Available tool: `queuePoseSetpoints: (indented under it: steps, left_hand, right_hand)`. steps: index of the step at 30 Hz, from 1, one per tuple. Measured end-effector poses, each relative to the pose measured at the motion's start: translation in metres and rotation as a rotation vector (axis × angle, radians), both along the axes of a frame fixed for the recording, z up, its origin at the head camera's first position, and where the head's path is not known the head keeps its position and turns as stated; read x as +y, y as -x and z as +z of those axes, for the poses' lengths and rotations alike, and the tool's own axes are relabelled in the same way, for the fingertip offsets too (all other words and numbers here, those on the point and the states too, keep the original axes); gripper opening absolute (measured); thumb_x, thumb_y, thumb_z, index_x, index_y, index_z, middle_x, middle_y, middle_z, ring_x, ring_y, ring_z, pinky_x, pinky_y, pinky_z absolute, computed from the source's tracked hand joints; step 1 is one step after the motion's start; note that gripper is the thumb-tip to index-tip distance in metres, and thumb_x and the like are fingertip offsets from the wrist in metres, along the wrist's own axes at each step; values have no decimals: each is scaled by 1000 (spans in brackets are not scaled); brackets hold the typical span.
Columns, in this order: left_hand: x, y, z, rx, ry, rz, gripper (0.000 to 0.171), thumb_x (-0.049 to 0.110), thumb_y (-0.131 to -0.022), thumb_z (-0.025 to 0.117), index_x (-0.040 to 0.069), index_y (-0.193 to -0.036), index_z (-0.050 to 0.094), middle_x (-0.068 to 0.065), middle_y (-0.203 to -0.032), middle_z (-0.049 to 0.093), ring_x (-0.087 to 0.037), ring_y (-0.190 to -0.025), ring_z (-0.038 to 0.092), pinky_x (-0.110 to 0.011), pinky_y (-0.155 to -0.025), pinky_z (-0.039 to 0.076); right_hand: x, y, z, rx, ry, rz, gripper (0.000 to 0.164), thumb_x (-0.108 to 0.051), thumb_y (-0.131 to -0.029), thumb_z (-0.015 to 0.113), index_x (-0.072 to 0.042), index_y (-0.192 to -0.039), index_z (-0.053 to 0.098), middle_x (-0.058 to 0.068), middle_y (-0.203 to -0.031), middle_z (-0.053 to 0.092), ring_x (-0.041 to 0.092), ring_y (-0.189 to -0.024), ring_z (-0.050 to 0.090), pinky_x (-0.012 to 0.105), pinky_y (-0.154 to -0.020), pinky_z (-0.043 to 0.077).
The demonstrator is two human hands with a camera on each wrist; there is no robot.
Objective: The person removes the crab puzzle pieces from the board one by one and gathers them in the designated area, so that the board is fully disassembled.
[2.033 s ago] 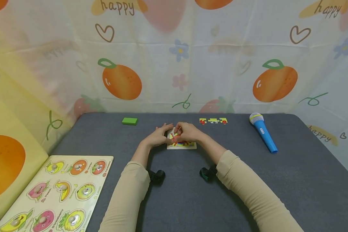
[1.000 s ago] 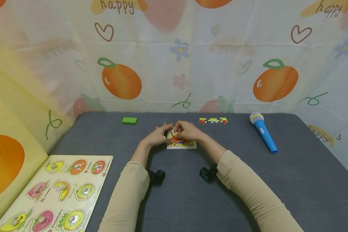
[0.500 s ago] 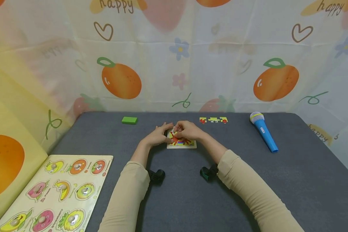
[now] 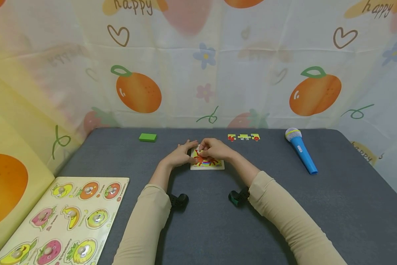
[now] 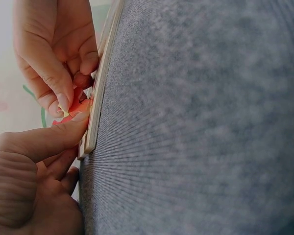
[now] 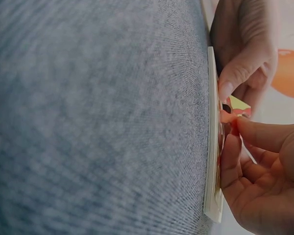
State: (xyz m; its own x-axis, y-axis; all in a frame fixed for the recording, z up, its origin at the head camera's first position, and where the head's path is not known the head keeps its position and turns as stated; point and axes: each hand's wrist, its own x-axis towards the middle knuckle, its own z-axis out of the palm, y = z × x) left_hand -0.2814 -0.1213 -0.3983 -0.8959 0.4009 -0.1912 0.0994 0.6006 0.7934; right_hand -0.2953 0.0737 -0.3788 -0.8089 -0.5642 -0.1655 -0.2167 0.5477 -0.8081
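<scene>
A small jigsaw puzzle [image 4: 215, 165] with a red picture and pale rim lies flat mid-table in the head view. At its left side is my left hand [image 4: 179, 156], holding the edge; the thumb presses on its face and the other fingers lie along the left and far sides. My right hand [image 4: 217, 150] pinches a red and yellow puzzle piece [image 6: 240, 104] between thumb and fingertip over the upper left part of the puzzle. In the left wrist view, that piece is tilted up and partly covered by the fingers. The puzzle's wooden edge [image 5: 94, 131] shows there too.
Three loose puzzle pieces [image 4: 243, 137] lie in a row at the back. A green block [image 4: 147, 137] is at the back left, a blue toy microphone [image 4: 301, 151] at the right. A fruit knob-puzzle board [image 4: 117, 213] covers the table's left front.
Over the last two seconds the right hand has shifted very slightly at the puzzle, exposing a bit more of the red picture. The left hand stays in place.
</scene>
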Motion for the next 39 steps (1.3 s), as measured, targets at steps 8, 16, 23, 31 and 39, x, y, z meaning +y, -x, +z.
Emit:
queuePoseSetpoints:
  steps: [8, 16, 23, 31, 39]
  left_hand:
    - [0, -1, 1, -16, 0, 4, 80, 14, -89, 68, 17, -158, 28, -9, -169, 8, -36, -156, -14, -68, -122, -5]
    - [-1, 0, 0, -30, 6, 4, 79, 14, -89, 67, 18, -158, 28, -10, -169, 3, -40, -154, -16, -70, -121, -2]
    - [0, 0, 0, -43, 8, 22, 82, 16, -89, 69, 21, -159, 26, -10, -169, -1, -41, -154, -18, -70, -121, -1]
    - [0, 3, 1, -27, 22, 9, 81, 15, -88, 69, 18, -158, 27, -8, -169, 7, -36, -156, -14, -66, -123, -5]
    - [1, 4, 1, -1, 38, -6, 80, 12, -88, 69, 14, -157, 29, -7, -169, 13, -28, -158, -8, -60, -125, -7]
  right_hand:
    - [0, -1, 1, -21, 34, -8, 18, -8, -98, 56, 0, -113, 56, 7, -93, 58, 14, -76, 60, 23, -69, 54]
    - [2, 0, 0, -20, 62, -25, 19, -9, -99, 54, 0, -116, 55, 8, -91, 59, 15, -76, 60, 25, -68, 55]
    - [4, 5, 2, -72, 126, -69, 18, -10, -100, 54, -1, -115, 54, 8, -88, 58, 17, -67, 60, 26, -64, 55]
    - [13, 8, 9, -83, 173, -101, 18, -8, -100, 55, 2, -114, 54, 9, -88, 59, 18, -71, 62, 28, -69, 57]
    - [34, 16, 10, -96, 197, -147, 19, -8, -99, 55, 4, -114, 54, 8, -89, 60, 18, -74, 65, 30, -72, 60]
